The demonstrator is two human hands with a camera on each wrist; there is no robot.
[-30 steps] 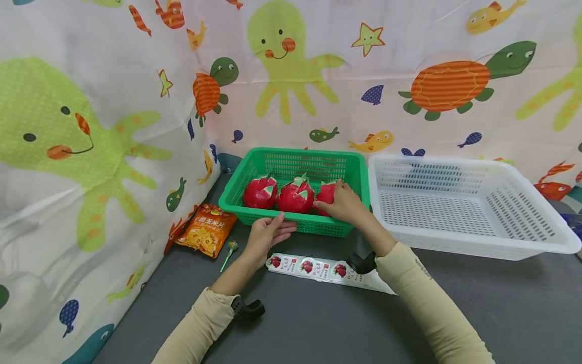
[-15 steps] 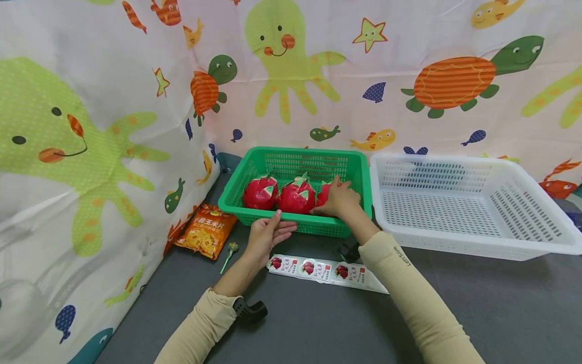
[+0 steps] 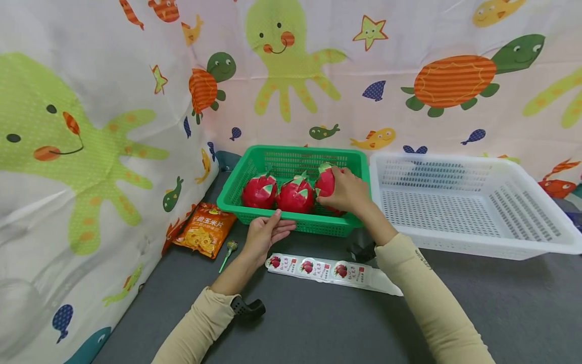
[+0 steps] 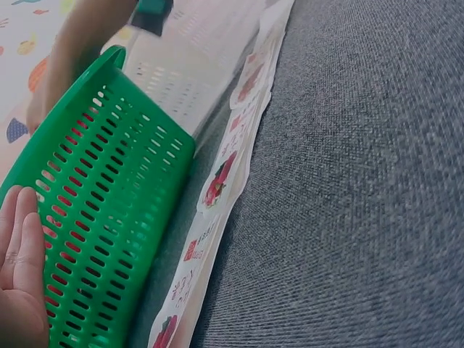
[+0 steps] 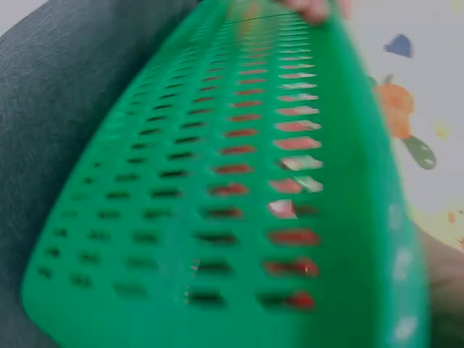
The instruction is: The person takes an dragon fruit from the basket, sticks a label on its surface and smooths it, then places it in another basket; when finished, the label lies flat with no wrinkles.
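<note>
A green plastic basket holds red dragon fruits with green-tipped scales. Two of them, the left dragon fruit and the middle dragon fruit, stand side by side inside. My right hand grips a third dragon fruit at the basket's right end, raised a little above the others and partly covered by the fingers. Against the front wall, just under the rim, lies my left hand with straight fingers. The left wrist view has these fingers beside the slotted wall. Basket wall fills most of the blurred right wrist view.
In front of the basket lies a strip of dragon fruit stickers. An orange snack bag and a lollipop are at the left. A white slotted basket adjoins on the right. A patterned cloth hangs behind.
My right hand, lower over the right dragon fruit half a second ago, has risen slightly and brought that fruit up with it. My left hand stays at the basket's front.
</note>
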